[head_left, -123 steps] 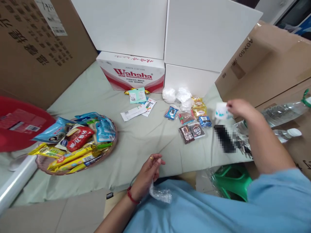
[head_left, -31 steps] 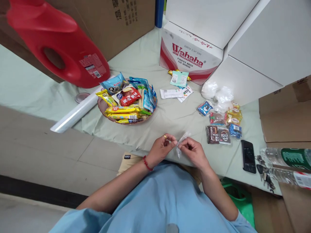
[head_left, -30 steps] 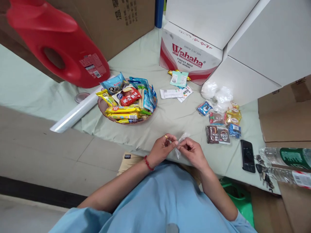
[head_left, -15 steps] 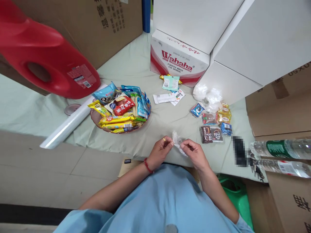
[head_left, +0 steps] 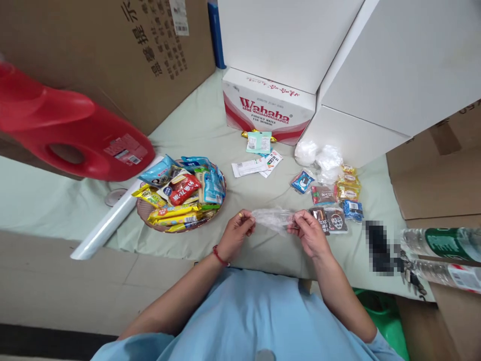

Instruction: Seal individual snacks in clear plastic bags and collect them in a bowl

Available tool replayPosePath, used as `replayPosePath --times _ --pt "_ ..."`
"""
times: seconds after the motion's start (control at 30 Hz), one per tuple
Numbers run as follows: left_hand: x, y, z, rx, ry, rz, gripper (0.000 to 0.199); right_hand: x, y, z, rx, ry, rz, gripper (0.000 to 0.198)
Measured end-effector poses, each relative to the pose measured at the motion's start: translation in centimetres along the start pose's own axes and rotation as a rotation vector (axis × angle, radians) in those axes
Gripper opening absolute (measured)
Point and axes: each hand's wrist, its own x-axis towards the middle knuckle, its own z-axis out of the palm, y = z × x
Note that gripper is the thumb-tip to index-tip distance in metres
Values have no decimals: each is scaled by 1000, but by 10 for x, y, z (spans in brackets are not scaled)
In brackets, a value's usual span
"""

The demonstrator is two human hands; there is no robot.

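Observation:
Both of my hands hold a small clear plastic bag [head_left: 273, 219], stretched flat between them above the pale green cloth [head_left: 210, 125]. My left hand [head_left: 237, 231], with a ring and a red wrist cord, pinches its left end. My right hand [head_left: 308, 231] pinches its right end, just in front of two dark snack packets [head_left: 329, 219]. A round basket [head_left: 218, 198] heaped with wrapped snacks sits to the left of my hands.
Small snack packets [head_left: 347, 190] and crumpled clear bags [head_left: 318, 156] lie at the right. Paper sachets [head_left: 255, 163] lie before a Wahaha box [head_left: 267, 111]. A red jug [head_left: 71, 135], a film roll [head_left: 108, 220], a phone [head_left: 379, 240], keys, water bottles [head_left: 439, 243], and cardboard and white boxes surround the cloth.
My hands have drawn apart, spreading the clear bag from a crumpled wad into a flat strip. Earlier my right hand was over at the right with a small white item; it is back at the bag.

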Motion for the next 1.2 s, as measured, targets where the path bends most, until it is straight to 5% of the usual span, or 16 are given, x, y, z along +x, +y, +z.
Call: replayPosePath --times 0.23,0.33,0.47,0.67,0.73,0.83,0.93,1.03,1.2 --pt "11 12 23 -220 -95 -341 61 0 12 4 -147 -27 -135 41" --pt "14 16 35 -175 -194 -331 66 1 13 5 -217 -38 -157 40" --pt "21 18 36 -178 -293 -350 60 11 7 -2 11 68 -27 45" --pt "33 10 25 -53 -118 -285 51 19 5 -10 119 170 96 52" --pt "33 7 23 37 -49 -191 53 13 7 -9 -38 192 18 51" --pt "32 6 24 148 -10 -98 53 -1 6 -5 -457 271 -316 35" --pt "30 6 26 213 -40 -66 49 -11 5 1 -813 59 -591 24" --pt "27 7 26 244 -85 -67 49 -12 10 9 -1026 -199 -670 30" --pt "18 7 24 250 59 -1 55 -3 23 14 -1075 -119 -667 21"
